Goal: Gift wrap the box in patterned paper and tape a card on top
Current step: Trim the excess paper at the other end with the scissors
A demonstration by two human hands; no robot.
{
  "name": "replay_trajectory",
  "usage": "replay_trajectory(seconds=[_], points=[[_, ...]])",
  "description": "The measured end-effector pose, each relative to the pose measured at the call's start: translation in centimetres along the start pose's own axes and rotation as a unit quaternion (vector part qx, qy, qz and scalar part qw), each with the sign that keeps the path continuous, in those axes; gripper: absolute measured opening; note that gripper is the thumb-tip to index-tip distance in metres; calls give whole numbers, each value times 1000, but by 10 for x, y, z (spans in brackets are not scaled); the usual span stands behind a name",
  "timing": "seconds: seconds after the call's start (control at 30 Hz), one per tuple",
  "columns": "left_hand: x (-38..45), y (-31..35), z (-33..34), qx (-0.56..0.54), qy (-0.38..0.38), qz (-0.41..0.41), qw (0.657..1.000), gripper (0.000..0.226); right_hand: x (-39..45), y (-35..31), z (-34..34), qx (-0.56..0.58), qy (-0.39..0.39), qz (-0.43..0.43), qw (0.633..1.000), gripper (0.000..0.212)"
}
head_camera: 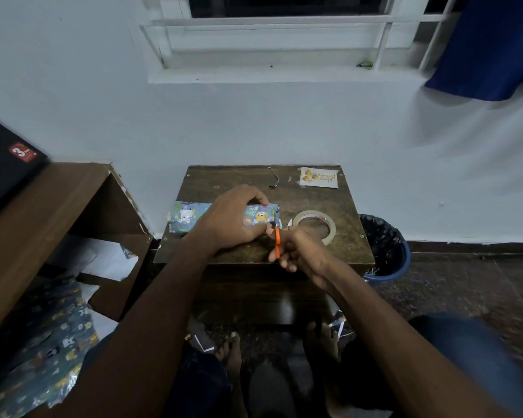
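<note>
The box [187, 217], already covered in blue cartoon-patterned paper, lies on its side on the small dark wooden table [329, 254], and the left hand [233, 220] rests over it with fingers curled round its far edge, holding it down. The right hand [302, 251] grips a pair of orange-handled scissors [277, 236], their tip at the box's right end, just beside the roll of clear tape [314, 226]. The card [319, 177] with yellow pictures lies at the table's far right corner, well apart from the box, and more patterned paper [43, 357] lies on the floor to the left.
</note>
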State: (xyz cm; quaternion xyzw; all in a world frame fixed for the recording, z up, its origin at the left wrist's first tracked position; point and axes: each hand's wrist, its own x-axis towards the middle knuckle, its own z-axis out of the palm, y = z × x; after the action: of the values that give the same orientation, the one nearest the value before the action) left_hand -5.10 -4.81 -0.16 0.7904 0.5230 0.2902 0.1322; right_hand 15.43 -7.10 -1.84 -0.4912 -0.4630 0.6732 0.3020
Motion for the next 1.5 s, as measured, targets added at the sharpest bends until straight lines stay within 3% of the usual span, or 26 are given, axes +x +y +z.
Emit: replay_trajectory(seconds=[0.23, 0.6, 1.33, 1.5], points=[[4, 1, 1, 4, 18, -17, 1000, 15, -6, 2, 5, 8, -11, 2, 1000, 23], [3, 2, 2, -56, 29, -40, 997, 22, -8, 1, 8, 5, -5, -8, 1000, 32], [1, 4, 4, -69, 23, -43, 996, 21, -6, 9, 9, -16, 34, -31, 999, 9], [1, 7, 4, -69, 25, -46, 996, 22, -6, 7, 9, -22, 33, -30, 999, 13]])
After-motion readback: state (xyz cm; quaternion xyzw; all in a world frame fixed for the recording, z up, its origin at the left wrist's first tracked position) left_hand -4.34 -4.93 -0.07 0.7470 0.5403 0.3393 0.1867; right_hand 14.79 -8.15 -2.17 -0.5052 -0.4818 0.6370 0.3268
